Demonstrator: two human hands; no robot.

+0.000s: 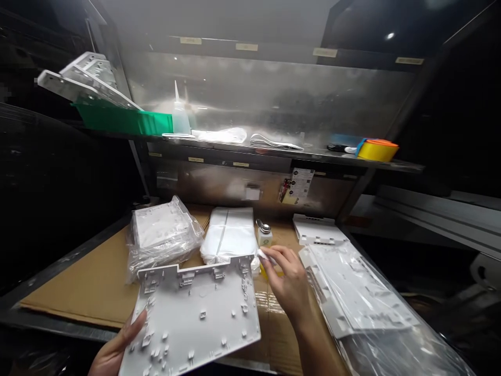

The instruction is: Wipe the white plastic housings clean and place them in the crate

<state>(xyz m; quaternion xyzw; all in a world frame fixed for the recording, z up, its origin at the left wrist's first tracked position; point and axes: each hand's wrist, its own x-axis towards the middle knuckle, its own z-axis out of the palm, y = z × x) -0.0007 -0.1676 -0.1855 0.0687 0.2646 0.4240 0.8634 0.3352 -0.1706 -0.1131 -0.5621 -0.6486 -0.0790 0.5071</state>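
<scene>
My left hand (119, 344) grips the left edge of a white plastic housing panel (211, 337), thumb over its rim. Its inner face, with clips and posts, is turned up toward me. Close to the panel's top right corner, my right hand (291, 282) pinches a small white wad (263, 254), perhaps cloth or tissue; whether it touches the panel I cannot tell. Just behind those fingers stands a small bottle with a metal top (265, 235). A yellow object (270, 271) is partly hidden by the right hand.
Bagged white panels (160, 235) are stacked at left, beside a pile of clear plastic bags (229, 232). More panels (360, 292) lie under film at right. Cardboard (86, 282) covers the bench. The shelf above holds a green bin (125, 120), a nozzle bottle (180, 117) and yellow tape (378, 150).
</scene>
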